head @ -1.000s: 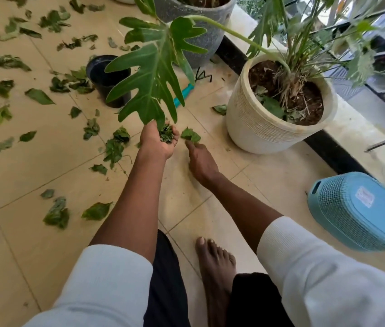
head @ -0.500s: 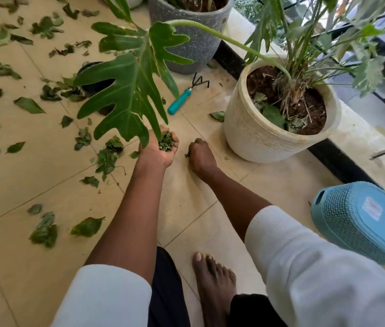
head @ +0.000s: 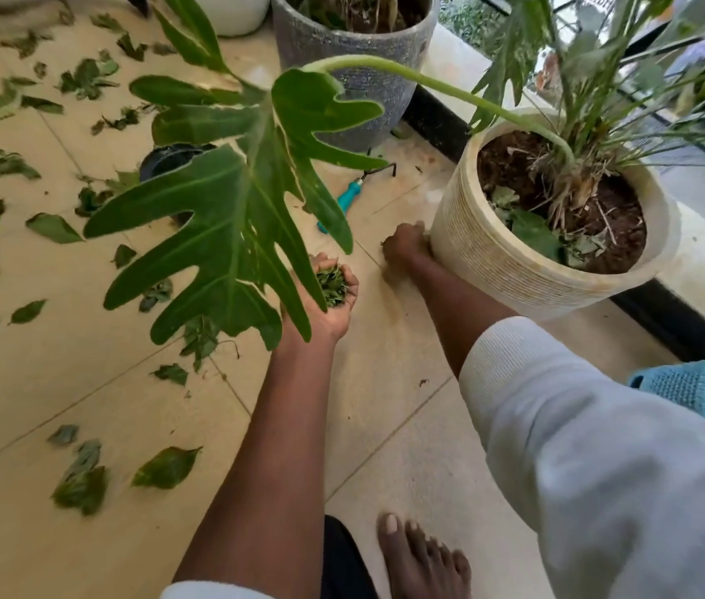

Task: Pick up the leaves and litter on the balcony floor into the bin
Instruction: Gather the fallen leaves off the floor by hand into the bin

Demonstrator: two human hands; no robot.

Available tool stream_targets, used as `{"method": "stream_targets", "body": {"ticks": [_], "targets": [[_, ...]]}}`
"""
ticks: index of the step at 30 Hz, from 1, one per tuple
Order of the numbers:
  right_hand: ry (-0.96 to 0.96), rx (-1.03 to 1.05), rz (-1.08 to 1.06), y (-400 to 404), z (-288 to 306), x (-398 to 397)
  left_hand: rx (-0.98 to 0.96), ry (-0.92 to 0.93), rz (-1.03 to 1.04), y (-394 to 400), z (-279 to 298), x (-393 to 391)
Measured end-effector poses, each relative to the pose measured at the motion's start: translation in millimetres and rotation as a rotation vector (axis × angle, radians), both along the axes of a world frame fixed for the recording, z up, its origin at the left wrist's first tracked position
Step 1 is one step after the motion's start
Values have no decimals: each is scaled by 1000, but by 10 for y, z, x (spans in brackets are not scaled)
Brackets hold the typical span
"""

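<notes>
Several green leaves [head: 167, 466] lie scattered over the beige floor tiles, mostly to the left. My left hand [head: 325, 309] is turned palm up and cups a bunch of gathered leaves [head: 333, 283], partly hidden under a big plant leaf. Down at the base of the cream pot, my right hand [head: 405, 248] has its fingers curled on the floor around a small leaf, which is mostly hidden. The light blue mesh bin [head: 688, 391] lies at the right edge behind my right sleeve.
A cream pot [head: 515, 274] with a plant stands right of my hands. Its large lobed leaf [head: 229, 218] overhangs the floor. Behind are a grey pot [head: 342, 49], a small black pot [head: 169, 159] and a teal hand rake [head: 348, 196]. My bare foot [head: 420, 559] is below.
My right hand has moved forward and right from the floor beside my left hand to the base of the cream pot. The left hand still cups its leaves.
</notes>
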State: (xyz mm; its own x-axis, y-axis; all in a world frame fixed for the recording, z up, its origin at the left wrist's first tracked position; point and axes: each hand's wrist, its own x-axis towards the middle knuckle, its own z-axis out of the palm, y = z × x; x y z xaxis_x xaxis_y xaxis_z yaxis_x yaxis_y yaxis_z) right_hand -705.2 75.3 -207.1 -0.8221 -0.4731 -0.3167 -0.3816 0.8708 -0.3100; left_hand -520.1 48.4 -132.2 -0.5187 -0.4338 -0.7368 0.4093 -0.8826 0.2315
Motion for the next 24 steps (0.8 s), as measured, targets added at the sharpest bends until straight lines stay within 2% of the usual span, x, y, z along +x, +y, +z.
{"method": "stream_targets", "body": {"ticks": [3, 7, 9, 11, 15, 17, 22, 24], "targets": [[95, -41, 80, 132, -23, 213, -7, 7, -41, 52, 30, -9], [310, -65, 328, 439, -139, 640, -21, -17, -93, 108, 78, -9], [316, -130, 389, 561, -140, 807, -35, -34, -114, 139, 101, 12], [234, -167, 336, 658, -116, 905, -31, -50, -112, 167, 147, 30], [35, -209, 23, 809, 21, 1044, -39, -44, -120, 250, 239, 55], [21, -214, 23, 885, 94, 1099, -57, -32, -142, 302, 286, 49], [172, -98, 58, 1188, 62, 1035, -73, -46, -132, 312, 357, 119], [109, -103, 81, 1286, 68, 1024, -75, -69, -131, 295, 347, 169]]}}
